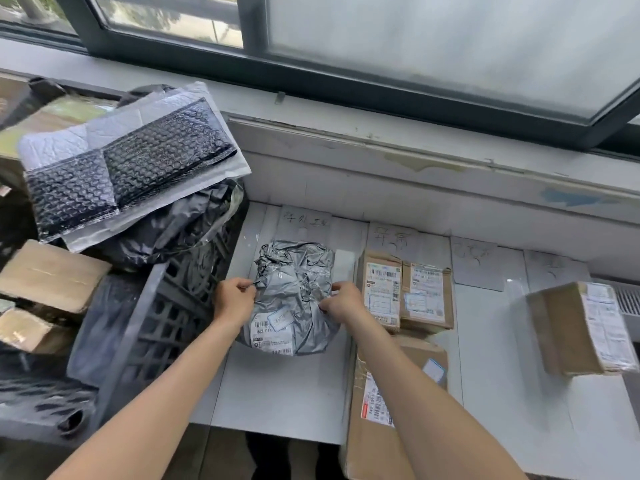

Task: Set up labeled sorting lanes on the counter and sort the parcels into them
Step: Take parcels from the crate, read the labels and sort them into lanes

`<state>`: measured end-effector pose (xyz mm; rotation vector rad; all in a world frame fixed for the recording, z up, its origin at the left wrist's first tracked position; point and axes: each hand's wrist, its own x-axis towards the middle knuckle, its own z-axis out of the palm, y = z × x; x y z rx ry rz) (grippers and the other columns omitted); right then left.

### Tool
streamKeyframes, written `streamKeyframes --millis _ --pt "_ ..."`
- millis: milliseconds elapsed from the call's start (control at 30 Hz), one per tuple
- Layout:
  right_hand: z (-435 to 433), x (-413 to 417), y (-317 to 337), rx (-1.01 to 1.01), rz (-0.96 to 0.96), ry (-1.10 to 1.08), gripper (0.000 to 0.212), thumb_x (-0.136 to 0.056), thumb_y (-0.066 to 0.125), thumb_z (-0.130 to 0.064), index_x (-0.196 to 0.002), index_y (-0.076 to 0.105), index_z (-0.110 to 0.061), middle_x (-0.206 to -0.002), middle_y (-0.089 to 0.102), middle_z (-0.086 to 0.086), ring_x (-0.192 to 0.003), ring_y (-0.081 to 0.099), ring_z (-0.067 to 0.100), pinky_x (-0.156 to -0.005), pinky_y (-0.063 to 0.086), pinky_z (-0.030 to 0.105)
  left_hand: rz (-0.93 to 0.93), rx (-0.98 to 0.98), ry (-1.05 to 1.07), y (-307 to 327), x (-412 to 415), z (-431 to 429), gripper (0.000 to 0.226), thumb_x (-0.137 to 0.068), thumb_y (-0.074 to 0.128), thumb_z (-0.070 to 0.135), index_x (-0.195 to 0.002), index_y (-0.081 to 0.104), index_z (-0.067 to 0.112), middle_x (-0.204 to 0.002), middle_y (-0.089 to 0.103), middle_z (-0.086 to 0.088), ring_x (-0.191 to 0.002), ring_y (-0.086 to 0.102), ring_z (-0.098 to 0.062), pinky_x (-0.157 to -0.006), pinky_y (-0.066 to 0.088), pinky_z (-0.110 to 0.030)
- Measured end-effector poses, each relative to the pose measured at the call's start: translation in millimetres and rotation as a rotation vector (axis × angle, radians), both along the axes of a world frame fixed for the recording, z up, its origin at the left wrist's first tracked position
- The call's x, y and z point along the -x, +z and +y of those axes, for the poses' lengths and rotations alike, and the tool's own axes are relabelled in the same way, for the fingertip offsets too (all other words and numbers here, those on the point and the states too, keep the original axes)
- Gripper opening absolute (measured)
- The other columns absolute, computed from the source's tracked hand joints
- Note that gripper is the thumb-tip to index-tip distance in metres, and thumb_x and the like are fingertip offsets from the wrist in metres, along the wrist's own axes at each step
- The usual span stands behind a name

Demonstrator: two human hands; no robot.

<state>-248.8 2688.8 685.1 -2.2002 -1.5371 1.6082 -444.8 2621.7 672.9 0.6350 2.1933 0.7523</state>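
Both bare forearms reach forward, drawing slightly closer toward the wrists. The left hand (234,301) curls its fingers and pinches the near edge of the grey parcel (294,282) lying between the hands. The right hand (343,301), level with it, pinches the opposite edge.

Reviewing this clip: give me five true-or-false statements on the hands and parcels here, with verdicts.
1. Both the left hand and the right hand grip the grey bag. True.
2. The grey bag lies inside the crate. False: it lies on the counter, right of the crate.
3. Two small boxes sit side by side right of the grey bag. True.
4. The bubble mailers lie on the counter. False: they top the pile at left.
5. The far-right box touches the small boxes. False: it stands apart.
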Motion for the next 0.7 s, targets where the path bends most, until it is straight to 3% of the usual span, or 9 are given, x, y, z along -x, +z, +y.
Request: streamKeyframes --millis 133,267,367,533,700 --pt "-2.8 4.7 -14.4 -0.005 -0.056 -0.002 0.046 -0.089 0.069 -0.01 -0.132 0.054 -0.01 -0.126 0.062 0.01 -0.096 0.054 0.022 -0.084 0.044 0.026 0.056 0.035 -0.042 -9.4 -2.4 -0.1 0.022 -0.093 0.063 0.005 -0.113 0.071 -0.002 -0.116 0.071 -0.016 -0.105 0.065 -0.03 -0.087 0.047 -0.031" --pt "-3.1 8.6 -23.8 -0.003 -0.122 0.025 0.041 -0.091 0.065 -0.011 -0.131 0.054 -0.01 -0.128 0.062 0.011 -0.114 0.06 0.031 -0.085 0.044 0.028 0.159 0.073 -0.139 -11.0 -10.0 1.1 0.028 -0.094 0.058 0.007 -0.119 0.068 -0.001 -0.118 0.07 -0.017 -0.11 0.063 -0.033 -0.089 0.049 -0.035" --pt "-2.9 10.4 -30.2 -0.001 -0.157 0.047 0.034 -0.093 0.063 -0.012 -0.127 0.055 -0.008 -0.127 0.062 0.012 -0.114 0.06 0.032 -0.086 0.047 0.031 0.229 0.106 -0.188 -9.3 -17.6 1.2 0.035 -0.095 0.056 0.012 -0.128 0.061 0.001 -0.12 0.066 -0.017 -0.114 0.057 -0.035 -0.091 0.048 -0.041" --pt "-7.8 13.0 -38.3 -0.012 -0.17 0.058 0.034 -0.093 0.058 -0.01 -0.126 0.054 -0.006 -0.127 0.061 0.014 -0.114 0.06 0.034 -0.088 0.048 0.034 0.309 0.141 -0.276 -7.5 -30.8 -0.2 0.034 -0.097 0.053 0.021 -0.129 0.059 0.008 -0.109 0.069 -0.012 -0.105 0.061 -0.031 -0.084 0.047 -0.04" --pt "-10.7 12.7 -44.5 -0.065 -0.2 0.049 0.035 -0.094 0.058 -0.012 -0.129 0.053 -0.009 -0.127 0.061 0.012 -0.115 0.059 0.033 -0.082 0.043 0.03 0.259 0.181 -0.321 -7.6 -39.3 0.8 0.039 -0.099 0.051 0.027 -0.133 0.053 0.009 -0.121 0.064 -0.014 -0.115 0.057 -0.033 -0.09 0.044 -0.04"
